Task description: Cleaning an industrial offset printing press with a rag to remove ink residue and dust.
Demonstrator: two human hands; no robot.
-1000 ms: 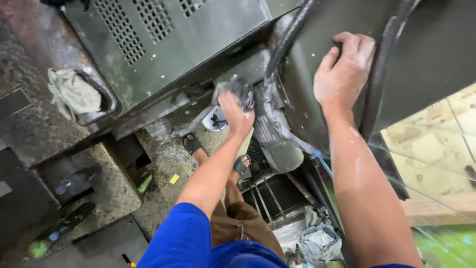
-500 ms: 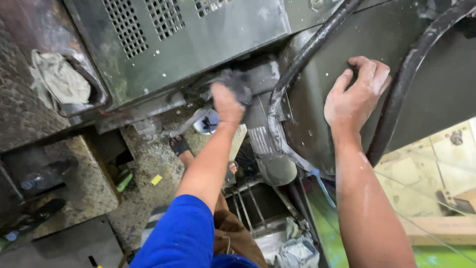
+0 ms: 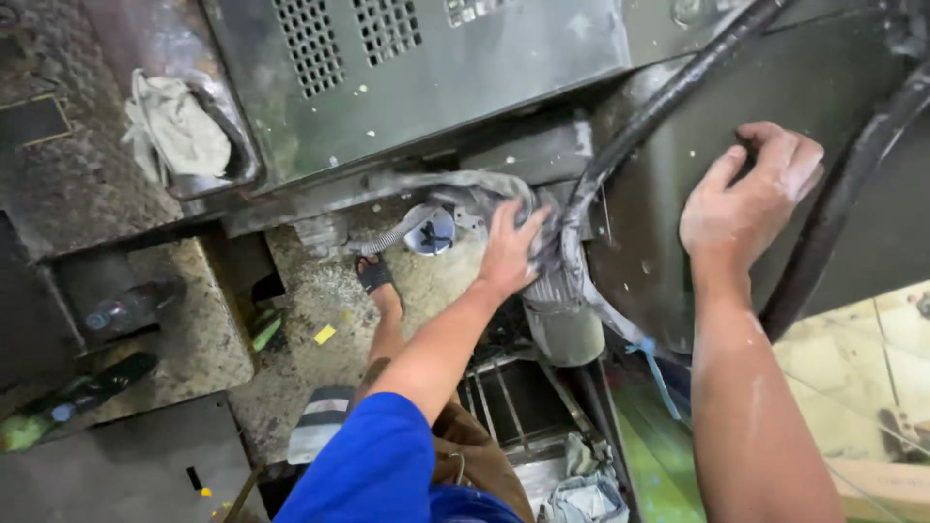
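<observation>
Head camera looks straight down a big grey-green machine (image 3: 436, 77) whose top panel carries blocks of small square vent holes and a scatter of pale flecks. To its right a dark, dusty curved panel (image 3: 659, 223) is framed by two thick black hoses, one (image 3: 668, 97) running up from the middle and one (image 3: 843, 203) bending down the right side. Below lies a gritty, speckled concrete floor (image 3: 310, 310), with a dark checkered metal plate (image 3: 68, 184) along the left edge and a barred metal grate (image 3: 513, 397) under the person's legs. Open room is scarce: the machine overhangs the floor, and the hoses crowd the gap in which the hands work.

A grey rag (image 3: 475, 194), dirty and crumpled, is stretched along the lower ledge of the machine and bunched against the left hose, just above a ribbed grey cylinder (image 3: 562, 310). The left hand (image 3: 509, 252) presses on the bunched end with fingers spread and partly curled into the cloth. The right hand (image 3: 751, 203), dusted white, rests on the curved panel between the hoses, its fingers bent over something dark; whether it grips that cannot be told.

A second, paler rag (image 3: 174, 131) sits in a metal pocket at upper left. One sandalled foot (image 3: 376, 276) stands on the floor, near a small yellow scrap (image 3: 325, 334) and a round white cap (image 3: 431, 232).
</observation>
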